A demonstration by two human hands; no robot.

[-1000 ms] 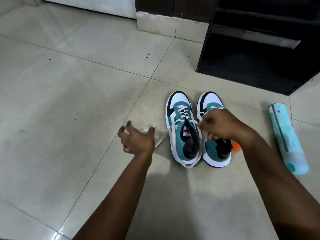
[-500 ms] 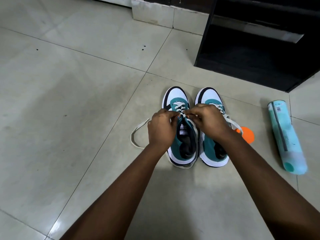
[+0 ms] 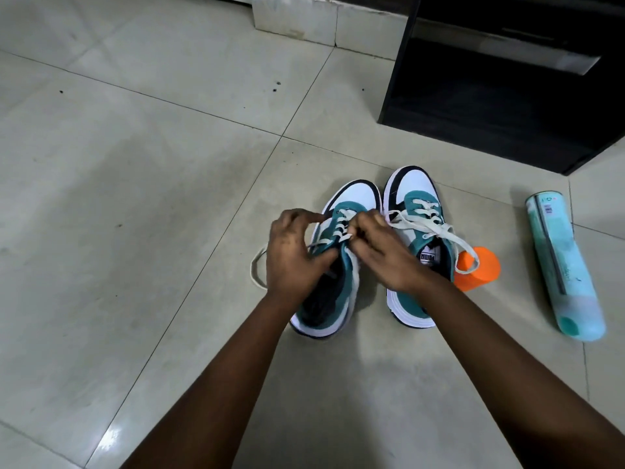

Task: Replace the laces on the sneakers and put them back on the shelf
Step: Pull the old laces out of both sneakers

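Pinching lace (image 3: 345,228): left hand (image 3: 294,255), right hand (image 3: 382,252) | orange cap (image 3: 480,269), teal bottle (image 3: 561,262) beside sneakers (image 3: 416,187)

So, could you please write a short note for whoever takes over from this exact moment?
Left hand and right hand: both pinch the lace on the left sneaker.
Both sneakers stand side by side on the floor, before the black shelf; the right sneaker shows lace across its eyelets, ends loose over an orange cap. A teal tube lies to the right.
Done: the right sneaker looks laced, untied.
Left: finish the left sneaker, shelve both.
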